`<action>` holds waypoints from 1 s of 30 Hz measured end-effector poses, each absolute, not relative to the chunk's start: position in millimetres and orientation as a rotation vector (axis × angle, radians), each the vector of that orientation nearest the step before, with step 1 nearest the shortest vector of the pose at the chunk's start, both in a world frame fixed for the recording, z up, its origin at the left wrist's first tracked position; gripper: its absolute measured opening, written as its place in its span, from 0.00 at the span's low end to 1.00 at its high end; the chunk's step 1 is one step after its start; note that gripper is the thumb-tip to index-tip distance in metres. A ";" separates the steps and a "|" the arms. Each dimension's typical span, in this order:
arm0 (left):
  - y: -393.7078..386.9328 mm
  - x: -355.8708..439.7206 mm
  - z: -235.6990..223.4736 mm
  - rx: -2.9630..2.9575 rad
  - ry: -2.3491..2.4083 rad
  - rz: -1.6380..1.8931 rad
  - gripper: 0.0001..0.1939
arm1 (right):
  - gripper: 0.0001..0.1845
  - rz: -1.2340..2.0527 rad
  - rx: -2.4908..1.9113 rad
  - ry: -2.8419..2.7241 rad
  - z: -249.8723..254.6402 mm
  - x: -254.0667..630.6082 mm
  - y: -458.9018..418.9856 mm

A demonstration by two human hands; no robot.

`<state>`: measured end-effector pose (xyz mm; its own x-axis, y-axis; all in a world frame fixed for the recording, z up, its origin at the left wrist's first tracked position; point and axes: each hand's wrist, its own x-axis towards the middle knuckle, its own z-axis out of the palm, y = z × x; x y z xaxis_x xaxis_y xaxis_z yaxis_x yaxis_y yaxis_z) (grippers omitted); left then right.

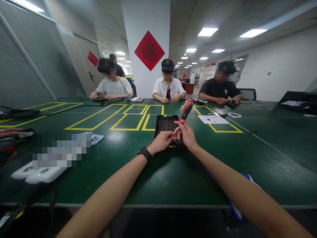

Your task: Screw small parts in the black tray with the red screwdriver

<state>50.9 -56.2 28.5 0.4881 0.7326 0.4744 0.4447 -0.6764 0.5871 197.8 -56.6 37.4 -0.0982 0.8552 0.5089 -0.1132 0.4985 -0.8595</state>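
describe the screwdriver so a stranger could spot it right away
On the green table, find the black tray. Above it, the right hand holds the screwdriver, handle up, left hand close by. Its fat red-and-black handle sets it apart from the dark tray.

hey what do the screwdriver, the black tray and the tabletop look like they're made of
Screwdriver: handle likely plastic, perhaps part rubber, judging by its red-and-black sections.
Black tray: probably satin plastic, from its dark, molded look.
Tabletop: smooth, semi-gloss, reflecting light; laminate or mat, unclear.
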 end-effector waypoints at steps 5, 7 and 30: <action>-53.9 51.6 26.7 2.337 0.985 1.054 0.10 | 0.20 0.907 -0.687 -1.499 38.2 198.8 -54.7; -52.9 52.3 24.3 2.303 1.062 1.091 0.11 | 0.18 0.891 -0.676 -1.512 38.2 198.6 -55.3; -52.3 53.4 24.6 2.063 0.963 1.122 0.09 | 0.18 0.919 -0.664 -1.532 38.9 199.7 -58.1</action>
